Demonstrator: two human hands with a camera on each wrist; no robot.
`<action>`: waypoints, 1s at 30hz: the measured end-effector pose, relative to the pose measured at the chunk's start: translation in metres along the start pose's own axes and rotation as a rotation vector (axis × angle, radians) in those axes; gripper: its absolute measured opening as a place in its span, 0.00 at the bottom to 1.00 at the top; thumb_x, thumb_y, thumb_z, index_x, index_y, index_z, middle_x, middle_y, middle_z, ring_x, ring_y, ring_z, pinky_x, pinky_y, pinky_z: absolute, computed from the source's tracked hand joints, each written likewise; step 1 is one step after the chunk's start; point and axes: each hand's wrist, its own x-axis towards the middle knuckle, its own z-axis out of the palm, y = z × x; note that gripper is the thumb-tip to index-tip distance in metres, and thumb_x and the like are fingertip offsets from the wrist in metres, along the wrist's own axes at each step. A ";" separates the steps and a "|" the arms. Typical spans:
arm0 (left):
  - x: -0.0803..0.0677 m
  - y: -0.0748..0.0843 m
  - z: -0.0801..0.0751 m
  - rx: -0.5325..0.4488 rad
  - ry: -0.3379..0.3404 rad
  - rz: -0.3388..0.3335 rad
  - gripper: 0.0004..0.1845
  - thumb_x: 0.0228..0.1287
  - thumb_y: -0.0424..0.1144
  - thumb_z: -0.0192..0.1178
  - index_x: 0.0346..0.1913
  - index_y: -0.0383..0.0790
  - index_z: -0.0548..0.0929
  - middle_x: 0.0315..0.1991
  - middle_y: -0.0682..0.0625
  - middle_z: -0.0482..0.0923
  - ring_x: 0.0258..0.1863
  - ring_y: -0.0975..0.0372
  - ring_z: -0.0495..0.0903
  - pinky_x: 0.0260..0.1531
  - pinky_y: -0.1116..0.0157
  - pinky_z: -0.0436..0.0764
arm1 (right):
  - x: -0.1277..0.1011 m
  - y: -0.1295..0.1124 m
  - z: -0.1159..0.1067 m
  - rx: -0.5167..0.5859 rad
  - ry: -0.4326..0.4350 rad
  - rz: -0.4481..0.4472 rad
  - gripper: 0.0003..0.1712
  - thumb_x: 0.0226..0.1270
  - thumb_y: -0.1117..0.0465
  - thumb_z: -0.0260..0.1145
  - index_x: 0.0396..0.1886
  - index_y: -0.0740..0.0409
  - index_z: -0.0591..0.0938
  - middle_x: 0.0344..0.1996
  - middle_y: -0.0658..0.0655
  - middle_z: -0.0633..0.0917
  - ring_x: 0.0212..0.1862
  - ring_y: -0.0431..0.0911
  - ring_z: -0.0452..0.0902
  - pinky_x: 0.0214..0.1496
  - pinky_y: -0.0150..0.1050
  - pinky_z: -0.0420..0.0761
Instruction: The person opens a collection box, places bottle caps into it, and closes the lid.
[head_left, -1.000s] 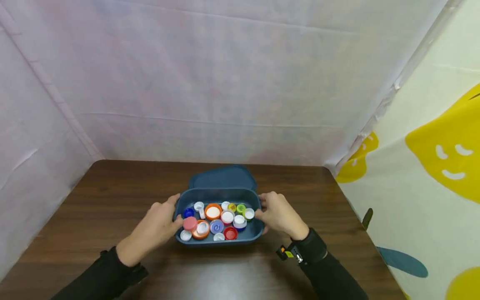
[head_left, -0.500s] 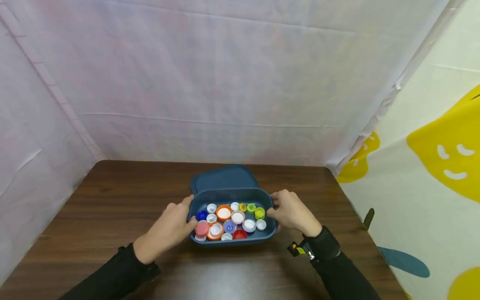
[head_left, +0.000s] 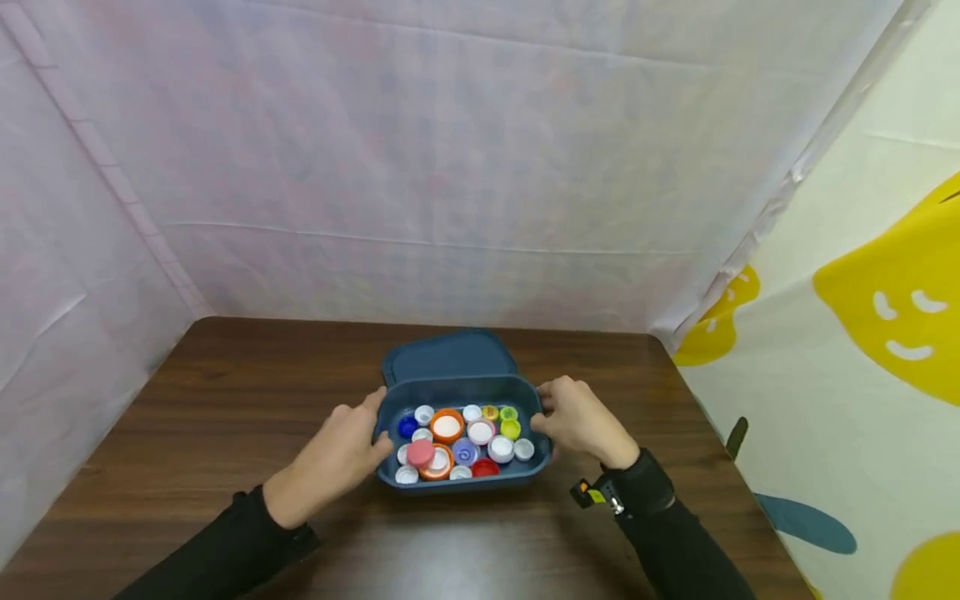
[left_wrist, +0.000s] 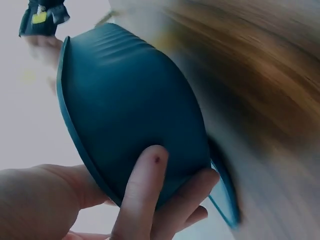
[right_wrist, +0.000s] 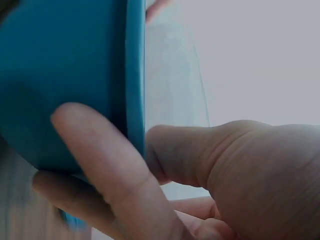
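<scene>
A dark blue box (head_left: 465,388) with rounded corners holds many loose bottle caps. Among them are a pink cap (head_left: 421,453), a purple cap (head_left: 465,452), a red cap (head_left: 485,467) and a dark blue cap (head_left: 407,427), with white, orange and green ones around. My left hand (head_left: 333,458) grips the box's left end, thumb over the rim and fingers against the outer wall. At the other end my right hand (head_left: 585,423) grips the box the same way. In the wrist views, fingers lie along the outside of the box; the caps are hidden there.
Behind the box a matching dark blue lid (head_left: 450,357) lies on the brown wooden table (head_left: 262,367). White cloth (head_left: 420,167) hangs behind the table's far edge. A curtain with yellow figures (head_left: 885,300) hangs on the right.
Both hands have moved the box to the right, then slightly back left. The caps have shifted inside; the pink cap now overlaps an orange one. The lid has stayed in place.
</scene>
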 end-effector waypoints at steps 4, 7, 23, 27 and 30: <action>-0.010 -0.013 -0.008 0.055 0.029 -0.061 0.40 0.79 0.32 0.69 0.85 0.17 0.66 0.37 0.35 0.89 0.20 0.64 0.82 0.18 0.69 0.80 | 0.007 -0.006 0.015 0.092 -0.091 -0.116 0.28 0.78 0.70 0.71 0.74 0.76 0.83 0.54 0.72 0.96 0.20 0.48 0.92 0.31 0.50 0.95; -0.011 -0.017 -0.005 0.042 0.015 -0.050 0.41 0.78 0.32 0.70 0.85 0.16 0.67 0.55 0.23 0.91 0.25 0.62 0.86 0.19 0.68 0.81 | 0.007 -0.002 0.019 0.117 -0.094 -0.091 0.30 0.78 0.70 0.72 0.76 0.76 0.82 0.56 0.74 0.95 0.18 0.47 0.89 0.30 0.50 0.94; -0.010 -0.009 0.018 -0.114 0.006 -0.069 0.41 0.79 0.30 0.70 0.88 0.22 0.64 0.61 0.20 0.88 0.23 0.64 0.89 0.19 0.67 0.87 | 0.031 0.037 -0.002 0.117 -0.082 0.050 0.26 0.88 0.55 0.73 0.71 0.69 0.86 0.56 0.66 0.96 0.30 0.48 0.95 0.37 0.45 0.96; -0.008 -0.007 0.018 -0.139 -0.017 -0.099 0.42 0.80 0.30 0.69 0.89 0.23 0.62 0.63 0.19 0.86 0.23 0.64 0.90 0.20 0.66 0.88 | 0.055 0.043 -0.011 0.146 -0.051 0.045 0.22 0.89 0.58 0.71 0.69 0.71 0.87 0.54 0.69 0.95 0.37 0.53 0.98 0.42 0.48 0.98; -0.007 -0.006 0.018 -0.156 -0.039 -0.124 0.44 0.80 0.30 0.69 0.90 0.25 0.60 0.66 0.18 0.84 0.25 0.63 0.90 0.22 0.64 0.90 | 0.078 0.046 -0.014 0.121 -0.028 0.043 0.21 0.88 0.60 0.71 0.68 0.71 0.87 0.51 0.70 0.96 0.39 0.55 0.98 0.44 0.49 0.98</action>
